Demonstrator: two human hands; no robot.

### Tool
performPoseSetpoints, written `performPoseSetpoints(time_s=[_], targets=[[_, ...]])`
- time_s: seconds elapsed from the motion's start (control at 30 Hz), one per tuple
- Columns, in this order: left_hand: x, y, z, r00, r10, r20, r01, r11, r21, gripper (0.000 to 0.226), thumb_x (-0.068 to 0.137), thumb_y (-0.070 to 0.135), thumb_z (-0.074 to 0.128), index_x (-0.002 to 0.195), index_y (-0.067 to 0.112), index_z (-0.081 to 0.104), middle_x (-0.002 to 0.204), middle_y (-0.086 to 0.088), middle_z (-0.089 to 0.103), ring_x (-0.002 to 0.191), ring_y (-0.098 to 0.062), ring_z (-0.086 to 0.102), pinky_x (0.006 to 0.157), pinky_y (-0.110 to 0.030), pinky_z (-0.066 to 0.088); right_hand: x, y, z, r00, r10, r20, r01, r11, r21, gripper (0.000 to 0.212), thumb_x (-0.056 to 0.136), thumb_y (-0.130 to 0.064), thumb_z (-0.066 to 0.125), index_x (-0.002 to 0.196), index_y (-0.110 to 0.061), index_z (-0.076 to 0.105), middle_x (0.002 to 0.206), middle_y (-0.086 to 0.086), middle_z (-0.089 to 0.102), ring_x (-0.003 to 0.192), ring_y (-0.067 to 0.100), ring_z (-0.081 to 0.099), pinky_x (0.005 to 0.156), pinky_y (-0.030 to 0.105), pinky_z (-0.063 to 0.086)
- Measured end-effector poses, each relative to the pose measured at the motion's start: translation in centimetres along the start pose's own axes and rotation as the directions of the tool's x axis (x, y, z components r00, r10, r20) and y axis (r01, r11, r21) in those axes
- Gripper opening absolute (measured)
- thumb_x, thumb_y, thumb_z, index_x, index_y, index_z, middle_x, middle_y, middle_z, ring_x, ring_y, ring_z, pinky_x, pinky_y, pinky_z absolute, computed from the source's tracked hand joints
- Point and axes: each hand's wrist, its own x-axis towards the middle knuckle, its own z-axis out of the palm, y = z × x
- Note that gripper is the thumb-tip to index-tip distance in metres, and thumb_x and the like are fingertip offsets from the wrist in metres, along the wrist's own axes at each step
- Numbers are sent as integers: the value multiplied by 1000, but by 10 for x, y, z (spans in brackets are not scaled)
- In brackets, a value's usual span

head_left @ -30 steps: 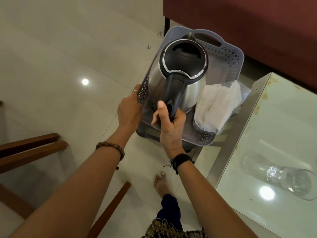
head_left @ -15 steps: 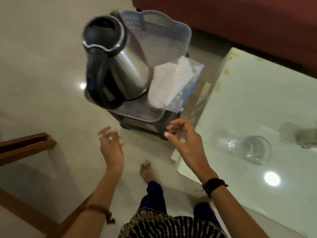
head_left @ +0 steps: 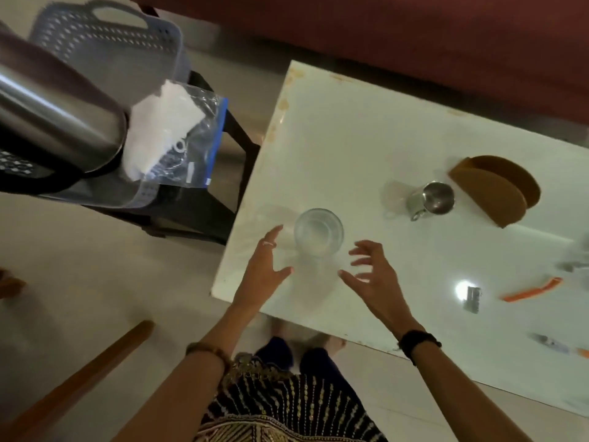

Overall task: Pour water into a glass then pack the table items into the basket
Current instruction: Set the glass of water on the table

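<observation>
While both hands hovered over the white surface (head_left: pixel 414 129), the glass (head_left: pixel 318 232) stood upright between them, touched by neither. The left hand (head_left: pixel 264 272) and the right hand (head_left: pixel 371 277) held nothing, fingers spread and loosely bent. Well apart to the left, the basket (head_left: pixel 105 36) held the kettle (head_left: pixel 54 122) and a plastic bag (head_left: pixel 178 135).

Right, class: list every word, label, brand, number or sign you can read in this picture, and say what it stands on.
No text can be read.
Zip bag: pale printed marks, too blurred to read.
Small grey packet on the table: ridged pattern, no legible print.
</observation>
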Motion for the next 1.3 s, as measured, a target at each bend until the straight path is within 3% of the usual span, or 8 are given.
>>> performPoseSetpoints(time_s=[0.13, 0.23, 0.33, 0.53, 0.7, 0.97, 1.1, 1.3], targets=[[26, 3, 11, 996, 71, 50, -70, 997, -28, 90, 70, -2, 75, 140, 26, 26, 145, 5, 34, 128, -13, 36, 103, -19, 32, 32, 7, 16, 988, -39, 149, 37, 999, 16, 82, 68, -40, 79, 132, -41, 27, 132, -24, 37, 119, 0, 44, 96, 27, 40], [38, 5, 19, 986, 116, 116, -114, 993, -27, 87, 67, 5, 80, 122, 48, 28, 124, 29, 36, 116, 0, 41, 88, 5, 33, 48, 2, 24, 985, -78, 156, 73, 997, 34, 92, 61, -47, 79, 130, -53, 19, 129, -38, 31, 115, -4, 44, 98, 30, 41], [46, 2, 24, 991, 110, 82, -107, 993, -50, 88, 64, 4, 81, 126, 43, 32, 117, 25, 43, 115, 1, 48, 81, 6, 36, 56, 0, 27, 981, -114, 155, 110, 993, 30, 92, 59, -45, 80, 122, -64, 16, 128, -34, 36, 118, 5, 48, 98, 33, 45], [47, 1, 25, 977, 213, 25, -213, 977, 7, 92, 60, 10, 84, 111, 69, 35, 109, 47, 49, 104, 24, 46, 77, 6, 37, 58, 5, 30, 980, -165, 113, 162, 986, 37, 92, 62, -30, 82, 123, -61, 19, 129, -24, 42, 112, -2, 48, 89, 10, 41], [41, 19, 26, 967, 247, 61, -254, 953, 163, 92, 55, 28, 86, 111, 72, 27, 108, 53, 42, 102, 26, 43, 71, 5, 39, 47, 5, 16, 982, -164, 89, 163, 986, 27, 92, 60, -31, 82, 117, -68, 20, 122, -37, 40, 110, -9, 47, 87, 12, 41], [18, 80, 87, 925, 348, 149, -377, 886, 270, 84, 52, 45, 79, 116, 60, 27, 102, 45, 43, 99, 4, 49, 74, -9, 38, 6, 11, -74, 982, -187, -20, 187, 982, -1, 94, 59, -37, 85, 123, -64, 22, 124, -46, 38, 115, -15, 45, 88, 1, 38], [10, 115, 140, 902, 395, 173, -429, 862, 269, 85, 51, 51, 75, 118, 60, 23, 104, 53, 40, 97, 8, 46, 73, -9, 37, -13, 20, -138, 976, -217, -37, 216, 976, -31, 90, 59, -43, 81, 125, -60, 22, 124, -48, 34, 115, -18, 42, 87, -2, 36], [4, 174, 234, 879, 414, 236, -467, 847, 256, 84, 48, 55, 76, 117, 59, 27, 99, 42, 48, 95, 9, 53, 72, -9, 38, -38, 47, -245, 977, -206, -62, 203, 978, -46, 85, 58, -52, 76, 123, -58, 21, 121, -45, 37, 112, -11, 48, 82, 4, 44]])
